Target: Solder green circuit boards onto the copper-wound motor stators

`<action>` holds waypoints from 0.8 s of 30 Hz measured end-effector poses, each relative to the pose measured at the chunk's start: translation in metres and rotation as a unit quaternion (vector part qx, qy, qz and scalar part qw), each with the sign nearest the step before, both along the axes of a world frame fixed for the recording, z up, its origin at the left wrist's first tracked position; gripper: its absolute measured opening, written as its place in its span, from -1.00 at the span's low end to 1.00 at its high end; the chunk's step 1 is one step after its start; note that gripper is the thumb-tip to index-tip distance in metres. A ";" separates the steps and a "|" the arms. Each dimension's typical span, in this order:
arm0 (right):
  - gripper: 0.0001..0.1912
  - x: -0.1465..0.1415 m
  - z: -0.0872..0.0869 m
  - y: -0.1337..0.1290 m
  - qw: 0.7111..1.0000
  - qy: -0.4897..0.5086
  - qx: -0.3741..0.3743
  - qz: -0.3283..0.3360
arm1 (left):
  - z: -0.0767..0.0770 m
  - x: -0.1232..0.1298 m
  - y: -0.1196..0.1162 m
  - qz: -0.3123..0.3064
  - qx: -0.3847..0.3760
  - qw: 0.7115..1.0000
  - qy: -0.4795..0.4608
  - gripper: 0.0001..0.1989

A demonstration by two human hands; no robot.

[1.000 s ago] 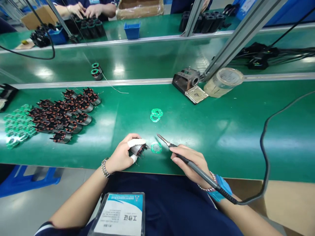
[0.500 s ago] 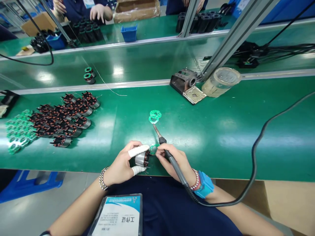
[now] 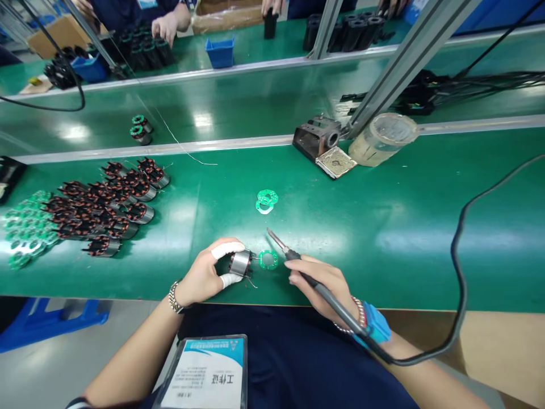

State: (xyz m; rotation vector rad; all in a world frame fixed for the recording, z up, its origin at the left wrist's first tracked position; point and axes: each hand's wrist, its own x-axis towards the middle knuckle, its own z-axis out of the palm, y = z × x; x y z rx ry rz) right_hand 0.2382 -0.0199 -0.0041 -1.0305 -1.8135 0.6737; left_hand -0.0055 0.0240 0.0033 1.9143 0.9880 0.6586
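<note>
My left hand [image 3: 208,272], with white covers on thumb and forefinger, grips a motor stator [image 3: 240,263] by its silver metal side. Thin wires stick out of the stator's right end. Just right of it a green ring-shaped circuit board [image 3: 268,259] lies on the bench. In my right hand [image 3: 326,281] is a soldering iron [image 3: 302,268], held like a pen, its tip pointing up and left above the bench, apart from the board. Farther forward, two overlapping green ring boards [image 3: 266,201] lie flat.
Several stators [image 3: 106,204] cluster at left beside a pile of green boards [image 3: 28,227]. A soldering iron stand [image 3: 317,136] with a sponge [image 3: 336,162] and a round tub [image 3: 383,139] stand at back right. The iron's cable [image 3: 457,272] loops at right. Co-workers' hands [image 3: 166,27] show across the bench.
My right hand and the soldering iron have moved right, away from the stator and the near board. My left hand has shifted slightly left with the stator. A co-worker's hand now holds a black part.
</note>
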 end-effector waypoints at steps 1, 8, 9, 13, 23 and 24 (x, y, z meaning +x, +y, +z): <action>-0.78 0.004 0.000 -0.001 1.000 0.006 -0.005 -0.001 | -0.002 -0.001 0.001 -0.002 -0.003 1.000 -0.005 -0.63; -0.82 0.014 0.001 0.000 0.997 0.036 -0.069 -0.012 | -0.010 0.000 0.005 -0.030 -0.016 0.999 -0.031 -0.57; -0.83 0.013 0.001 0.001 0.996 0.038 -0.075 -0.006 | -0.010 0.000 0.005 -0.030 -0.018 0.999 -0.032 -0.56; -0.86 0.012 0.002 0.003 0.995 0.034 -0.090 0.014 | -0.010 -0.001 0.005 -0.029 -0.020 0.999 -0.033 -0.55; -0.87 0.011 0.003 0.005 0.992 0.037 -0.115 0.026 | -0.010 -0.001 0.006 -0.030 -0.014 0.999 -0.030 -0.54; -0.87 0.010 0.003 0.005 0.992 0.040 -0.113 0.028 | -0.011 -0.001 0.006 -0.028 -0.014 0.999 -0.031 -0.55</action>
